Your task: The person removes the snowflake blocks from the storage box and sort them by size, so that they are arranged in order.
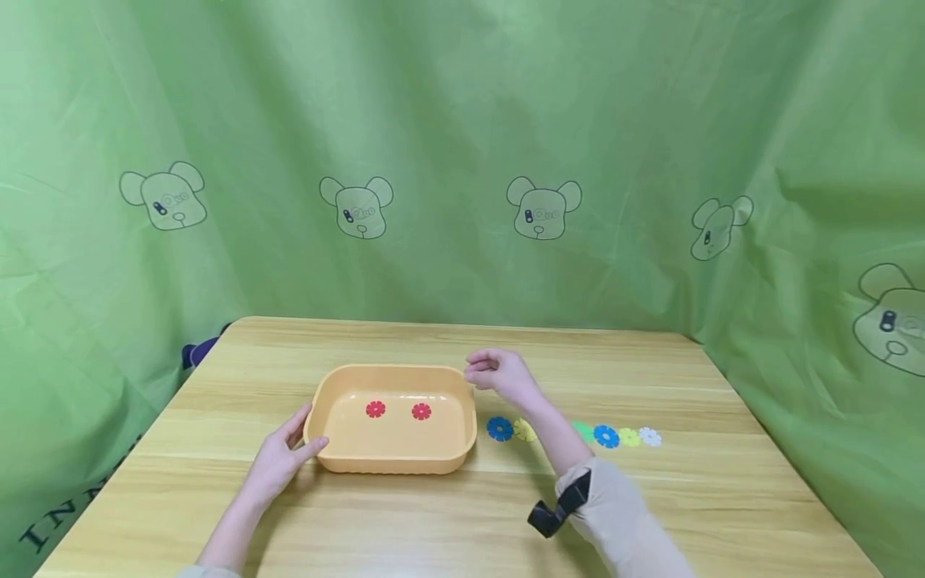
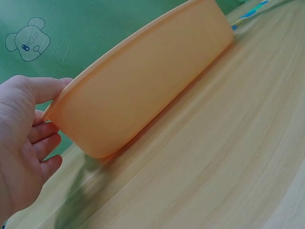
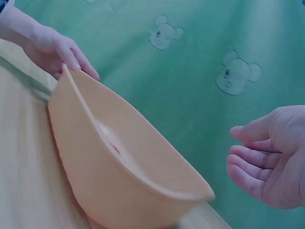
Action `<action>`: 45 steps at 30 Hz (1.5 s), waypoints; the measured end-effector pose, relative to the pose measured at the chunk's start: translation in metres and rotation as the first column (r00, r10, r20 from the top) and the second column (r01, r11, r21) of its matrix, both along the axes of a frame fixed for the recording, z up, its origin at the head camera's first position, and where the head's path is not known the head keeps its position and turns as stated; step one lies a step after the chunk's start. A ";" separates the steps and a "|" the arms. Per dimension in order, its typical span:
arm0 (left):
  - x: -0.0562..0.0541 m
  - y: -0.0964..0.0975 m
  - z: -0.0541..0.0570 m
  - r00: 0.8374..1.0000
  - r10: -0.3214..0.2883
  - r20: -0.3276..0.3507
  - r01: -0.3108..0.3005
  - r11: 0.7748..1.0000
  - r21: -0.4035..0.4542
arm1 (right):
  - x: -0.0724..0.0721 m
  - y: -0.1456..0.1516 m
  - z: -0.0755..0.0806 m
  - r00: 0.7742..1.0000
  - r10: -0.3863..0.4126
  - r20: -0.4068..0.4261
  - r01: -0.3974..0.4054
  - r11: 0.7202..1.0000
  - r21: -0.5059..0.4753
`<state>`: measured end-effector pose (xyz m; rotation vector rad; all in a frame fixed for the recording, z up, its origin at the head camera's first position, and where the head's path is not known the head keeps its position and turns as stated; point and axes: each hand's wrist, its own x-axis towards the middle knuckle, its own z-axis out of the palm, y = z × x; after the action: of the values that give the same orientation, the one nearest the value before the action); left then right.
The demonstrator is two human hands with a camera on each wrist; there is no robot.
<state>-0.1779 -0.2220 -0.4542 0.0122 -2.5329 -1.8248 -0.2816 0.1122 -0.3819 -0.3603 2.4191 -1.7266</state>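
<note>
A shallow orange plastic basin (image 1: 361, 444) stands on the table, with two red flower-shaped discs, one (image 1: 375, 409) to the left of the other (image 1: 421, 411), lying inside on its floor. My left hand (image 1: 273, 464) grips the basin's left end, thumb over the rim and fingers along the outer wall. Past the right rim hovers my right hand (image 1: 508, 377), its fingers loosely bent; the right wrist view shows nothing between them and a gap between hand and basin. The left wrist view shows the basin's outer wall (image 2: 143, 76) but hides its inside.
Right of the basin, several flower discs form a row on the wooden table (image 1: 433, 522): blue (image 1: 500, 428), yellow (image 1: 524, 430), green (image 1: 582, 432), blue (image 1: 606, 436), yellow (image 1: 629, 437) and white (image 1: 650, 437). The right forearm crosses above this row. A green curtain (image 1: 448, 104) hangs behind.
</note>
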 end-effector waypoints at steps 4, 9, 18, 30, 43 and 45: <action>0.000 0.000 -0.001 1.000 0.001 0.001 -0.001 1.000 0.005 | -0.002 -0.023 -0.002 1.000 0.019 0.022 -0.019 1.000 -0.003; -0.001 0.000 -0.002 1.000 0.005 -0.001 -0.005 1.000 0.002 | -0.003 -0.047 -0.009 0.998 0.029 0.055 -0.029 1.000 0.008; -0.003 -0.001 -0.005 1.000 0.014 -0.008 -0.014 1.000 -0.005 | -0.007 -0.075 -0.038 0.995 -0.013 0.096 0.004 0.996 0.093; -0.004 -0.002 -0.006 1.000 0.015 -0.004 -0.015 1.000 0.004 | -0.016 -0.086 -0.058 0.995 -0.099 0.034 0.083 0.946 0.313; -0.003 -0.002 -0.004 1.000 0.019 -0.006 -0.019 1.000 -0.011 | -0.015 -0.089 -0.062 0.997 0.075 0.007 -0.070 0.888 0.454; -0.002 -0.002 -0.004 1.000 0.016 -0.003 -0.016 1.000 -0.012 | -0.013 -0.089 -0.064 0.993 0.114 -0.011 -0.094 0.867 0.489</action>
<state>-0.1802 -0.2237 -0.4581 0.0297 -2.5341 -1.8025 -0.2946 0.0236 -0.4457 -0.4459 2.6890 -1.0133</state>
